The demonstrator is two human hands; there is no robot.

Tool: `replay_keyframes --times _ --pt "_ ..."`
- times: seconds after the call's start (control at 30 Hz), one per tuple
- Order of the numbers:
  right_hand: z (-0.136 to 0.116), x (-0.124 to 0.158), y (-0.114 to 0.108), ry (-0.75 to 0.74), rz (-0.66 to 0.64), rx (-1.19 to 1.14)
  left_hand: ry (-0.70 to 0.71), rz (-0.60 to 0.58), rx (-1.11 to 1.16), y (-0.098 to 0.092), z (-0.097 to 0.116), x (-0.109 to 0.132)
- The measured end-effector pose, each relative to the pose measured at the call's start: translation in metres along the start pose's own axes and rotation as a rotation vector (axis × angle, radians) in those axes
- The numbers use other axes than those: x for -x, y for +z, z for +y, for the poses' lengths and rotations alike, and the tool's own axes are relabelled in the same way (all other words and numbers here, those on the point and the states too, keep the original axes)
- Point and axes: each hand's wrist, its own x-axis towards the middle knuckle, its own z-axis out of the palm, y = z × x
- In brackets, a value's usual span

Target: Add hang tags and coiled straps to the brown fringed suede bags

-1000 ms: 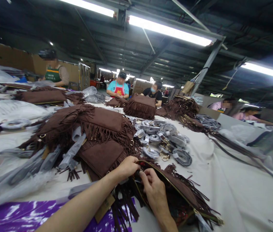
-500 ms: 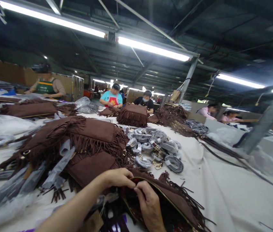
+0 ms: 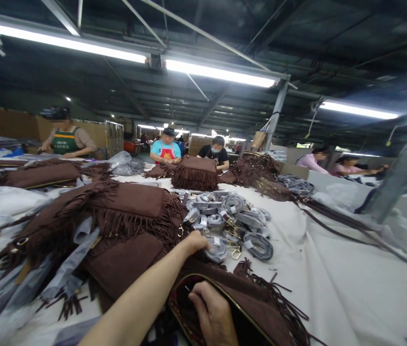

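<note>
A brown fringed suede bag (image 3: 261,312) lies open in front of me near the table's edge. My right hand (image 3: 212,315) is curled at the bag's gold-rimmed mouth, fingers gripping its rim. My left hand (image 3: 198,240) has stretched forward and closes on a wrapped coiled strap (image 3: 216,249) at the near edge of a pile of such straps (image 3: 235,218). To my left lies a heap of more brown fringed bags (image 3: 124,211).
The table is covered with white cloth (image 3: 333,288). Grey plastic sleeves (image 3: 62,269) lie at the left. More fringed bags (image 3: 196,173) stand farther back. Several other people work at the far side and right. Long brown straps (image 3: 336,221) trail to the right.
My left hand has left the bag's mouth and reached forward to the strap pile. My right hand stays at the bag's opening. The view has tilted upward.
</note>
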Motion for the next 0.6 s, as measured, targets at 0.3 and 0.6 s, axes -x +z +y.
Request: replay_keyframes --times 0.3,0.6 --pt "-0.005 0.000 -0.005 0.076 0.029 -0.182 0.177 0.175 -0.207 -0.122 -0.005 0.126" --pt "-0.004 0.001 -0.004 0.105 -0.007 -0.219 0.428 0.055 -0.959 -0.119 -0.024 0.190"
